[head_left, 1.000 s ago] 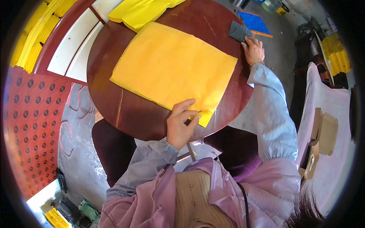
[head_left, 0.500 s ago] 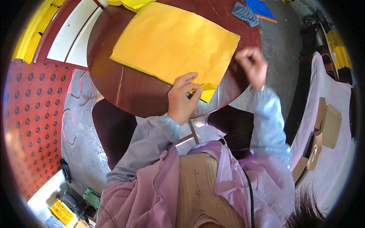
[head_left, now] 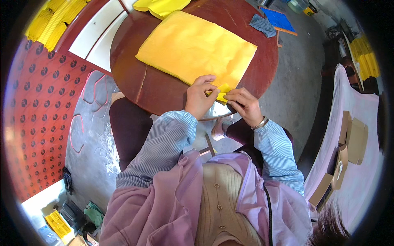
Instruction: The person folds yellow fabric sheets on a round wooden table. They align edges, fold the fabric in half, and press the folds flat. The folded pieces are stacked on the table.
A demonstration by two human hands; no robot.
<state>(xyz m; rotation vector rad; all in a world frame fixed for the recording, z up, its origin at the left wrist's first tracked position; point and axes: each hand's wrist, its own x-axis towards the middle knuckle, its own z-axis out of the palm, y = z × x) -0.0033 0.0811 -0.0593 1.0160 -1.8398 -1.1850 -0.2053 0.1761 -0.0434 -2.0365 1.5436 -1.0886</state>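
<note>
A stack of yellow sheets (head_left: pixel 197 49), which look like paper, lies flat on the round reddish-brown table (head_left: pixel 164 96). At its near right corner a small flap (head_left: pixel 224 87) is folded up over the stack. My left hand (head_left: pixel 200 97) pinches this flap from the left, thumb and forefinger close together, its other fingers resting on the sheets. From the right, my right hand (head_left: pixel 246 107), with a bracelet at the wrist, has its thumb and fingertips closed on the same corner. Exactly how many sheets the fingertips hold is hidden.
More yellow sheets (head_left: pixel 162 7) lie at the table's far edge. Beyond its right side are a grey-blue knitted cloth (head_left: pixel 263 25) and a blue panel (head_left: pixel 280 19). Opened cardboard boxes (head_left: pixel 356 141) rest on pale pink cloth at the right. Yellow bundles (head_left: pixel 53 24) sit at the far left.
My right hand has come in from the table's right side to the folded corner and closed on it. My left hand stays at the corner. The whole view has shifted slightly.
</note>
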